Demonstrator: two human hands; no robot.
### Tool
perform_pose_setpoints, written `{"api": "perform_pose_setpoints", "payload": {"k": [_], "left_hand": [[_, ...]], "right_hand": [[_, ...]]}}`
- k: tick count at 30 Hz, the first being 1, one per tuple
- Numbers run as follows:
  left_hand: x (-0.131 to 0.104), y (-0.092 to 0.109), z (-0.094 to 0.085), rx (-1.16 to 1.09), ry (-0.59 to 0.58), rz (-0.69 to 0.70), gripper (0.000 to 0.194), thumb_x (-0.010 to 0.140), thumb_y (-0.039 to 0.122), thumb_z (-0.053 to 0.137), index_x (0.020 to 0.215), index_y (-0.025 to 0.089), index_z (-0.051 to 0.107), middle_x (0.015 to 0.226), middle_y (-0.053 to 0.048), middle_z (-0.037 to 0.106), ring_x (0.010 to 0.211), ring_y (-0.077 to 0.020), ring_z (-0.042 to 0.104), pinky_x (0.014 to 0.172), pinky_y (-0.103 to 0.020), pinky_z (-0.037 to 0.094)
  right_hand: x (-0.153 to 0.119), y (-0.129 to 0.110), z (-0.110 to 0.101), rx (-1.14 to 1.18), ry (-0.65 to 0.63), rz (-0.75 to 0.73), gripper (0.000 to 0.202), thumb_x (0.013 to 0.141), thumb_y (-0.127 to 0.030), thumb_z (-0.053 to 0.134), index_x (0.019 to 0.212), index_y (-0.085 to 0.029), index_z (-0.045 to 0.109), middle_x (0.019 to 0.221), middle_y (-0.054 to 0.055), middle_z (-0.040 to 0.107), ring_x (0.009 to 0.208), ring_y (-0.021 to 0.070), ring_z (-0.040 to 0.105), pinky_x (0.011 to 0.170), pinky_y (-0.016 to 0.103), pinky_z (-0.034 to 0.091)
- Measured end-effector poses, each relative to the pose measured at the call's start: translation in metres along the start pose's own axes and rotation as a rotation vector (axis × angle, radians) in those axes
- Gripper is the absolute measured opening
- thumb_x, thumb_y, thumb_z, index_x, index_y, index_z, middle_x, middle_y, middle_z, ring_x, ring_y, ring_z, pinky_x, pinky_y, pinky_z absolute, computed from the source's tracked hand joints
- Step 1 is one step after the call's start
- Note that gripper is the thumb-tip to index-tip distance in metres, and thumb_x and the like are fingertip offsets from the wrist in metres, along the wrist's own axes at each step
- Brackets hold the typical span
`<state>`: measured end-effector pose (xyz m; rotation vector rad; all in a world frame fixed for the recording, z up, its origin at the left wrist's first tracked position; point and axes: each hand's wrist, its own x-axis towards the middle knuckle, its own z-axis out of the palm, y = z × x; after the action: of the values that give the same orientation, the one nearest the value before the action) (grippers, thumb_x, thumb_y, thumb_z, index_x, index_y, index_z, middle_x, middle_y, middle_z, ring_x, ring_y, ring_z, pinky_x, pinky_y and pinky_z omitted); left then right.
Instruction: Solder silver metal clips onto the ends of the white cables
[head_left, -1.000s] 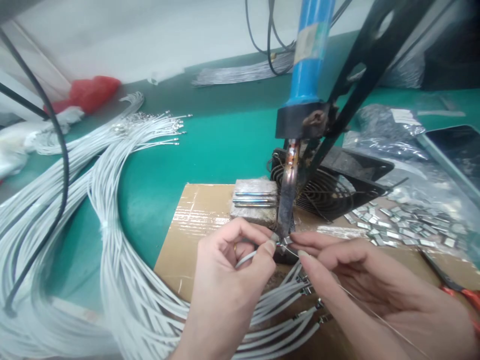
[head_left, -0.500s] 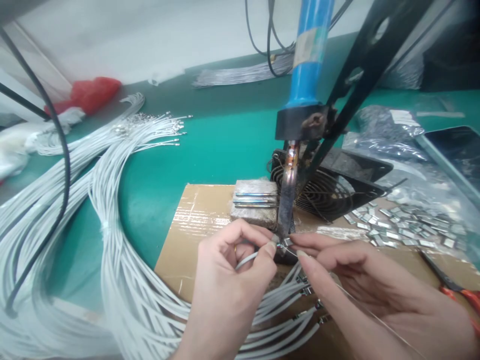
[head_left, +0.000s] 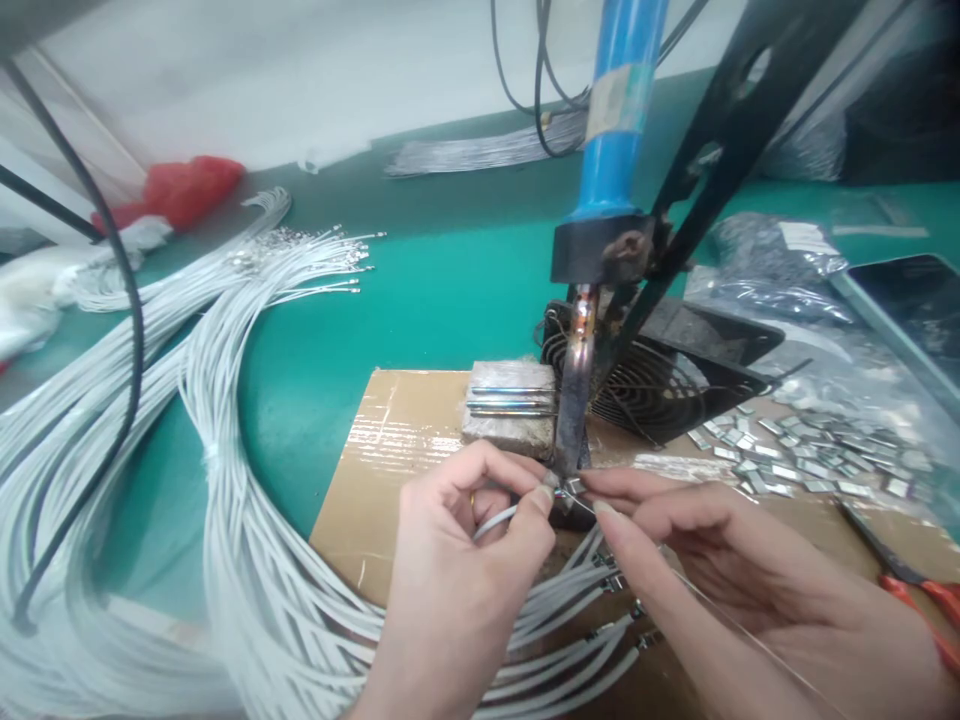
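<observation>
My left hand (head_left: 469, 560) pinches a white cable (head_left: 495, 520) close to its end, beneath the tip of a blue-handled soldering iron (head_left: 574, 400). A small metal piece (head_left: 574, 485) sits at the cable's end, right under the iron tip. My right hand (head_left: 720, 560) is closed, thumb and fingers around a thin wire (head_left: 750, 635) that runs from the cable end down to the lower right. Whether the right fingertips also touch the metal piece is too small to tell. More white cables (head_left: 547, 610) with metal ends lie under both hands.
Bundled white cables (head_left: 225, 500) fill the left. A block with metal rods (head_left: 510, 402) stands on cardboard (head_left: 367, 450). A black fan (head_left: 645, 385) is behind the iron; loose metal pieces (head_left: 810, 455) and orange-handled scissors (head_left: 892, 570) lie to the right.
</observation>
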<state>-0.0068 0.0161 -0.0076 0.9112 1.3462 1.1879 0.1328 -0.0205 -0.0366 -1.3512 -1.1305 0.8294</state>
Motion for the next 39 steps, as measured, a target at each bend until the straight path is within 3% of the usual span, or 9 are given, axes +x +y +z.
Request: {"api": "perform_pose_setpoints", "payload": {"k": [7, 15, 22, 34, 39], "left_hand": [[-0.005, 0.008, 0.004, -0.024, 0.039, -0.058, 0.016, 0.07, 0.006, 0.078, 0.06, 0.016, 0.07, 0.073, 0.001, 0.073, 0.056, -0.0042, 0.057, 0.053, -0.011, 0.045], [-0.005, 0.006, 0.004, -0.004, 0.032, -0.047, 0.016, 0.071, 0.006, 0.077, 0.06, 0.016, 0.071, 0.074, 0.001, 0.073, 0.061, -0.005, 0.062, 0.055, -0.009, 0.046], [-0.008, 0.009, 0.006, -0.024, 0.05, -0.074, 0.014, 0.071, 0.006, 0.077, 0.061, 0.014, 0.071, 0.076, 0.002, 0.072, 0.054, -0.0013, 0.054, 0.052, -0.007, 0.044], [-0.005, 0.001, -0.001, -0.018, -0.02, 0.013, 0.015, 0.074, 0.005, 0.077, 0.064, 0.015, 0.073, 0.075, 0.002, 0.074, 0.061, -0.0033, 0.064, 0.056, -0.005, 0.048], [-0.002, -0.004, -0.005, -0.018, -0.038, 0.011, 0.016, 0.075, 0.004, 0.076, 0.065, 0.016, 0.074, 0.077, 0.001, 0.076, 0.061, -0.0038, 0.065, 0.055, -0.006, 0.047]], "right_hand": [[-0.002, 0.003, 0.002, -0.007, -0.013, 0.006, 0.013, 0.086, -0.023, 0.081, 0.08, -0.028, 0.07, 0.105, -0.002, 0.081, 0.09, 0.0181, 0.082, 0.087, 0.019, 0.063], [-0.004, 0.006, -0.004, -0.05, -0.031, 0.015, 0.013, 0.086, -0.03, 0.08, 0.079, -0.028, 0.07, 0.106, 0.001, 0.082, 0.095, 0.0208, 0.081, 0.086, 0.021, 0.064], [-0.005, 0.006, -0.001, -0.06, -0.003, -0.009, 0.012, 0.086, -0.026, 0.082, 0.082, -0.029, 0.071, 0.104, -0.002, 0.081, 0.093, 0.0176, 0.081, 0.087, 0.017, 0.063], [-0.006, 0.004, 0.001, -0.085, 0.022, -0.022, 0.01, 0.085, -0.03, 0.082, 0.082, -0.032, 0.073, 0.101, -0.004, 0.082, 0.094, 0.0181, 0.081, 0.085, 0.016, 0.063], [-0.004, 0.008, -0.005, -0.109, -0.05, -0.032, 0.008, 0.084, -0.033, 0.082, 0.083, -0.032, 0.074, 0.105, -0.001, 0.082, 0.098, 0.0221, 0.081, 0.087, 0.022, 0.065]]}}
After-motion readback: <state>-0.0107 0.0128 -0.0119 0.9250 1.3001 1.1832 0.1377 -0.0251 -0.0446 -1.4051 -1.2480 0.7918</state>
